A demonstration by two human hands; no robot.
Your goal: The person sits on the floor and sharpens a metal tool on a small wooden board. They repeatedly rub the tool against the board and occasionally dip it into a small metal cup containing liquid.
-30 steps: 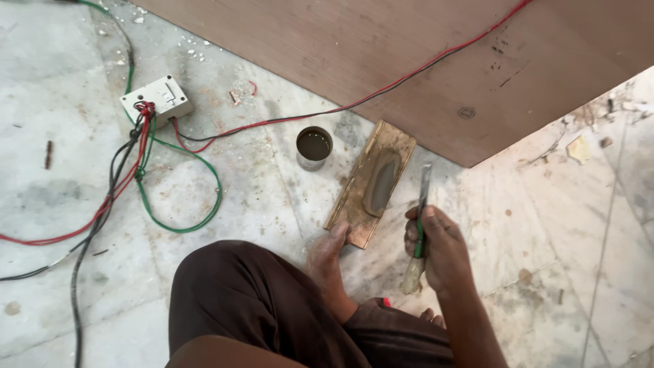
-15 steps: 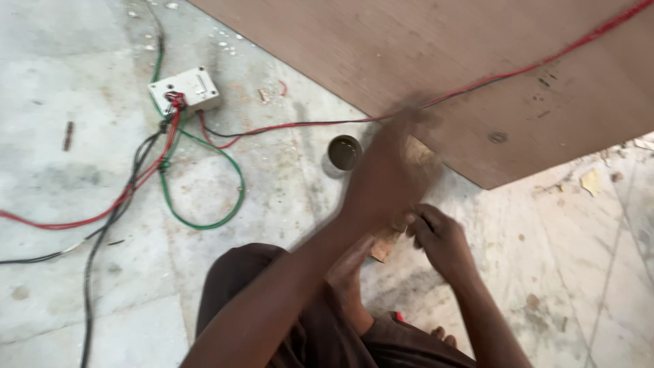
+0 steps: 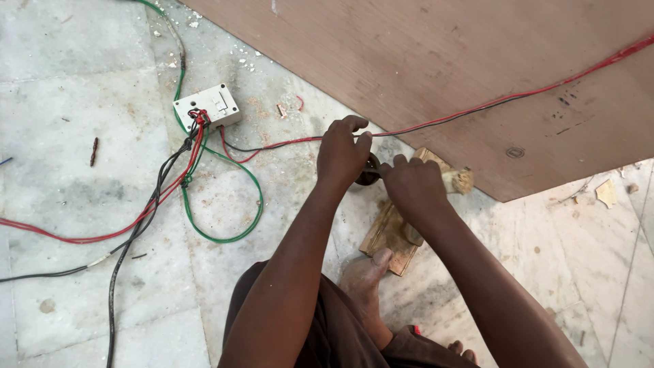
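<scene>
My left hand (image 3: 343,154) reaches forward with its fingers curled over a small dark round tin (image 3: 370,176) that stands on the floor and is mostly hidden by the hand. Right beside it, my right hand (image 3: 412,185) grips a slim tool whose frayed, light-brown handle end (image 3: 463,180) sticks out to the right; its thin tip points toward the tin. Both hands touch above the far end of a flat wooden block (image 3: 388,235). My bare foot (image 3: 368,270) rests on the block's near end.
A large plywood sheet (image 3: 443,61) lies on the marble floor at the top and right. A white switch box (image 3: 206,107) sits at the left with red, black and green wires (image 3: 225,235) looping over the floor. A red-and-black wire (image 3: 518,95) crosses the plywood.
My left hand has come off the wooden block and reached forward to the tin. The right hand moved up from beside the block to meet it. The view shifted slightly.
</scene>
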